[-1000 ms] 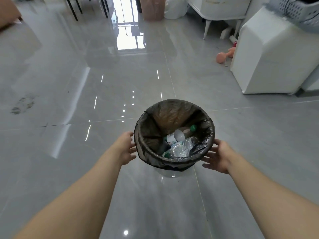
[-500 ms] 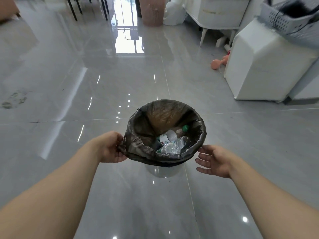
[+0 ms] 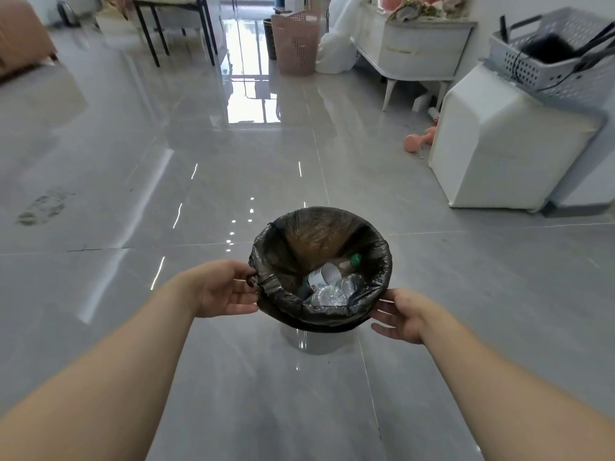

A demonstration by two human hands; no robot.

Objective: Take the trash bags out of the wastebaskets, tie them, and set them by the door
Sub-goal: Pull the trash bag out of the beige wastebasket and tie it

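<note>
A small pale wastebasket [image 3: 309, 341] stands on the grey tiled floor straight ahead, lined with a black trash bag [image 3: 376, 261] whose rim is folded over its top. Crushed plastic bottles [image 3: 332, 287], one with a green cap, lie inside the bag. My left hand [image 3: 223, 289] is at the left rim and pinches a bit of the bag's edge between thumb and fingers. At the right rim, my right hand [image 3: 402, 316] has its fingers fairly straight and touches the folded plastic from the side and below.
A white cabinet [image 3: 499, 154] stands at the right with a grey perforated basket [image 3: 545, 61] on top. A pink dumbbell [image 3: 416, 141] lies beside it. Farther back are a pink laundry basket [image 3: 296, 44], a white bag [image 3: 336, 44], a white table and black chair legs [image 3: 176, 34].
My left hand closed in and took hold of the bag's left rim, pulling it slightly outward. My right hand stayed spread at the right rim. The view tilted up, showing more of the room.
</note>
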